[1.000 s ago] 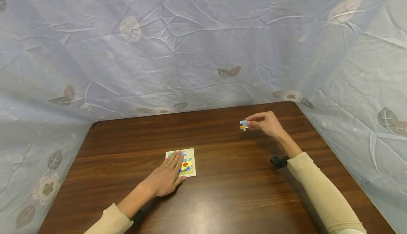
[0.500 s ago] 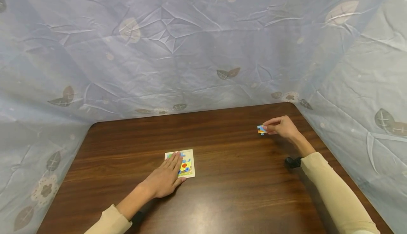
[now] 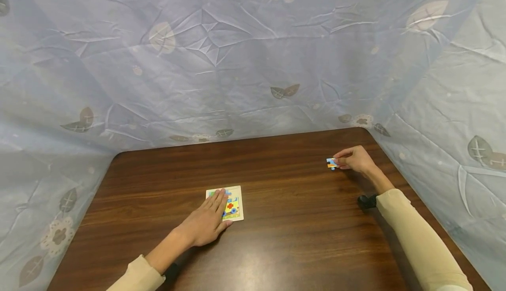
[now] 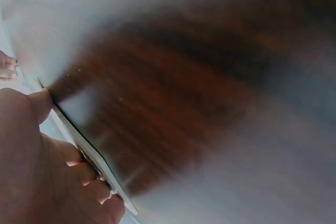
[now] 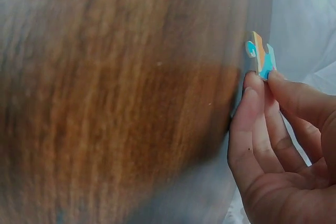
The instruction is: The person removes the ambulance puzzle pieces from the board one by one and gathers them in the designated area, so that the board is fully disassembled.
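A small square jigsaw puzzle [image 3: 237,203] with a cream frame and a yellow vehicle bearing a red cross lies on the wooden table. My left hand [image 3: 205,221] rests flat across its left part, fingers straight, covering much of the picture. The left wrist view shows the frame's thin edge [image 4: 94,156] under the fingers. Off to the right, my right hand [image 3: 356,160] pinches a blue and orange puzzle piece [image 3: 331,163] between thumb and fingertips. In the right wrist view the puzzle piece [image 5: 261,56] stands on edge, its round tab pointing toward the table.
The dark brown table [image 3: 276,238] has rounded far corners. A pale blue cloth [image 3: 245,84] with leaf and flower prints hangs behind it and along both sides. Black wrist straps show at both sleeves; the right one [image 3: 366,201] sits beside the cuff.
My right hand has moved to the right and slightly nearer, carrying the puzzle piece with it. The left hand has stayed in place on the puzzle.
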`<state>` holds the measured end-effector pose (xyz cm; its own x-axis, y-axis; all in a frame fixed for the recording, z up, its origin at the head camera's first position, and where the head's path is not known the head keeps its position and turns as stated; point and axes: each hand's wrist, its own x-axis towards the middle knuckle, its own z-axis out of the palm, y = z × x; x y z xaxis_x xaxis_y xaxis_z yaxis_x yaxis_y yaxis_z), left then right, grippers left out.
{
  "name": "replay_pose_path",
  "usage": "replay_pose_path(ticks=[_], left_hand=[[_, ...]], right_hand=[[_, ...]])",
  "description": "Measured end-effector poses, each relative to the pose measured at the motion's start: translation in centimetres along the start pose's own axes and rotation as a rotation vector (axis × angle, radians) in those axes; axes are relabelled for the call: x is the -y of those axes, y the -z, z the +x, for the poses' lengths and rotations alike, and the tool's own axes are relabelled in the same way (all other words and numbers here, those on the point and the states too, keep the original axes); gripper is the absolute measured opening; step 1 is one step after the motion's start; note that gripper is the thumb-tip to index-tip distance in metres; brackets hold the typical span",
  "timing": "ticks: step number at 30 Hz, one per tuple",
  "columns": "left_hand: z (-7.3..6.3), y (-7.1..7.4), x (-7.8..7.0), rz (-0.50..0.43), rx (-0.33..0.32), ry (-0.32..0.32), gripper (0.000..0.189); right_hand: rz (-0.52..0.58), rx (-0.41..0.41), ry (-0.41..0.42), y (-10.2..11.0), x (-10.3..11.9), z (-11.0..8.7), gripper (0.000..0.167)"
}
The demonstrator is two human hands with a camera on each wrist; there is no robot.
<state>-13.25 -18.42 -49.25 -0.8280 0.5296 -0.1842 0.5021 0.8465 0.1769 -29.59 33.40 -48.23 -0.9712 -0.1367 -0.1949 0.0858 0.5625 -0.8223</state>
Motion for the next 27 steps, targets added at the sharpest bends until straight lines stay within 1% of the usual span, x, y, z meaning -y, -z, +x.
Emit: replay_pose_path(ticks=[7,15,22,27], left_hand=[[-0.1,-0.1,0.0,0.007,0.001,0.0,0.075],[-0.1,0.1,0.0,0.007,0.0,-0.003,0.076],[-0.1,0.1,0.0,0.001,0.004,0.003,0.076],[-0.1,0.0,0.1,0.003,0.004,0.002,0.076]], right_hand=[[-0.109,-0.012,-0.005,-0.2,-0.2,0.4,0.031],[-0.258,-0.051,0.004,-0.6,0.7,0.4,0.024],[-0.216,-0.074,-0.04,-1.1,1.1,0.2,0.019],[-0.208,-0.075,-0.047,-1.2,0.9,-0.1,0.02]])
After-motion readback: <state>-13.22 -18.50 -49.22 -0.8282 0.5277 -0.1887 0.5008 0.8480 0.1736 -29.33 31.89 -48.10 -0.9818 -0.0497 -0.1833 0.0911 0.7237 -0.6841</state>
